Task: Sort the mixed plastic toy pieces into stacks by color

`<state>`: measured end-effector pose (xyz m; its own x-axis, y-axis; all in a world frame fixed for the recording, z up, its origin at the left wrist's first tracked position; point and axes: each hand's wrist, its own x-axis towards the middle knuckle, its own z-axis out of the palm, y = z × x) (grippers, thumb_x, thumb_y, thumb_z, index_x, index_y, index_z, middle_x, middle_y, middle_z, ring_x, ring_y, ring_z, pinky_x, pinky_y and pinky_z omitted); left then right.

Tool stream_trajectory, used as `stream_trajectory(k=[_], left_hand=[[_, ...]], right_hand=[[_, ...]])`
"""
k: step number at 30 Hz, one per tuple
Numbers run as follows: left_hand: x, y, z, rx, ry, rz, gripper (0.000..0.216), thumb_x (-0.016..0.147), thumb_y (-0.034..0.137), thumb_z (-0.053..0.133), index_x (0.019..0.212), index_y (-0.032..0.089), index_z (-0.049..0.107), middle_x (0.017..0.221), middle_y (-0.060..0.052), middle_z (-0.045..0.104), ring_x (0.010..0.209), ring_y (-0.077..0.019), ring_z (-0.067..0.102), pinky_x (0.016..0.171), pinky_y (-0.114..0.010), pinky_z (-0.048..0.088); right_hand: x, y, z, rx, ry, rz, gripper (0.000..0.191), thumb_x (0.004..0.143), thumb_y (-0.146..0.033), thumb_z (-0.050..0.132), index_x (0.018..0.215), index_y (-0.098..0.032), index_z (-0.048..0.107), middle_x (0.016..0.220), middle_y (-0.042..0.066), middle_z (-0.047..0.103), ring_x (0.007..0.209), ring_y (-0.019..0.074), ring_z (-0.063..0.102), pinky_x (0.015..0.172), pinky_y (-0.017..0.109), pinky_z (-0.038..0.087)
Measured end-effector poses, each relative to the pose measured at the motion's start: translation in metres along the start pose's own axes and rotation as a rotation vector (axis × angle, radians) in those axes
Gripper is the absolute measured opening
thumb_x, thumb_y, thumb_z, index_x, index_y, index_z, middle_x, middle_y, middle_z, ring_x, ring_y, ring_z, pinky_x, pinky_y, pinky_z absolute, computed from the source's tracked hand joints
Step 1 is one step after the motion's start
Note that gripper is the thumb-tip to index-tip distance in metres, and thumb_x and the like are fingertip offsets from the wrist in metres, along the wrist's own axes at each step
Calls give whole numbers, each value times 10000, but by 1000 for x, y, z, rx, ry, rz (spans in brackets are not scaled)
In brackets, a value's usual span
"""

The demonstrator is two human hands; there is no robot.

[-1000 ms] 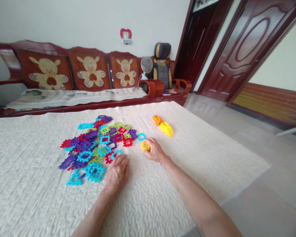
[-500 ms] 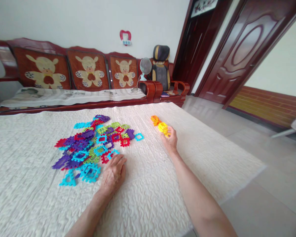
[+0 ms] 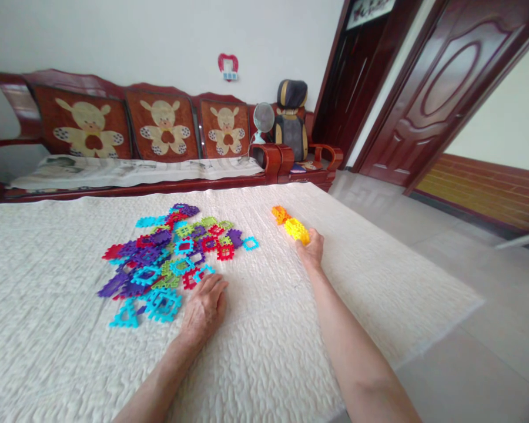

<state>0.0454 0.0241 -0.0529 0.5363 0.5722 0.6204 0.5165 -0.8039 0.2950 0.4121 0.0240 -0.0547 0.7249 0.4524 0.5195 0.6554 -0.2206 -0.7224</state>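
Observation:
My right hand [image 3: 311,249] reaches forward, its fingers curled on the near end of a yellow stack of plastic grid pieces [image 3: 297,228]. Orange pieces [image 3: 280,213] lie just behind that stack. My left hand [image 3: 203,307] rests palm down on the white quilted cover [image 3: 268,352], fingers together and holding nothing. Its fingertips are at the near edge of a loose pile of purple, cyan, red and green pieces [image 3: 167,252]. A single cyan square piece [image 3: 250,243] lies between the pile and the yellow stack.
A red wooden bench with bear cushions [image 3: 158,147] runs along the far edge of the cover. A small fan [image 3: 263,117] and a massage cushion [image 3: 291,117] stand at its right end. Dark wooden doors [image 3: 423,100] and tiled floor [image 3: 467,264] lie to the right.
My right hand carried a yellow piece from beside the pile forward and to the right, to the yellow stack. My left hand stayed where it was.

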Motion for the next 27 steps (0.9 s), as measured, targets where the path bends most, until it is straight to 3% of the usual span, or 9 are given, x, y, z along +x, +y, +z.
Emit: stream_trajectory(k=[6, 11, 14, 20, 27], left_hand=[[-1, 0, 1, 26, -2, 2, 271, 860, 100, 474, 1044, 187, 652, 1135, -94, 660, 1119, -250, 585, 965, -433, 534], [1, 4, -1, 14, -22, -24, 295, 854, 85, 450, 1039, 204, 646, 1139, -87, 650, 1134, -234, 573, 991, -419, 517], [2, 8, -3, 12, -48, -63, 309, 852, 86, 441, 1045, 219, 643, 1160, -84, 642, 1160, -228, 559, 1011, -408, 504], [4, 12, -4, 28, -76, -109, 297, 847, 88, 436, 1015, 219, 642, 1172, -87, 637, 1184, -229, 542, 1038, -389, 483], [5, 14, -3, 29, -73, -134, 259, 833, 90, 467, 988, 193, 647, 1172, -105, 631, 1210, -267, 531, 1049, -440, 465]], right_hand=[[0, -2, -4, -34, -12, -48, 556, 628, -306, 583, 1161, -163, 519, 1123, 132, 547, 1096, 313, 519, 1012, 489, 419], [-6, -18, -6, 21, 49, -294, 517, 701, -293, 560, 1199, -165, 512, 1196, 145, 546, 1174, 308, 499, 1047, 507, 399], [-21, -38, 1, 118, -91, -467, 450, 768, -247, 501, 1212, -177, 520, 1207, 136, 578, 1181, 276, 526, 1049, 487, 419], [-61, -71, 17, 155, -557, -640, 472, 830, -203, 439, 1297, -201, 508, 1377, 115, 534, 1320, 234, 469, 1123, 463, 377], [-68, -71, 25, -17, -648, -663, 544, 855, -298, 482, 1381, -168, 437, 1444, 163, 471, 1368, 282, 415, 1116, 518, 355]])
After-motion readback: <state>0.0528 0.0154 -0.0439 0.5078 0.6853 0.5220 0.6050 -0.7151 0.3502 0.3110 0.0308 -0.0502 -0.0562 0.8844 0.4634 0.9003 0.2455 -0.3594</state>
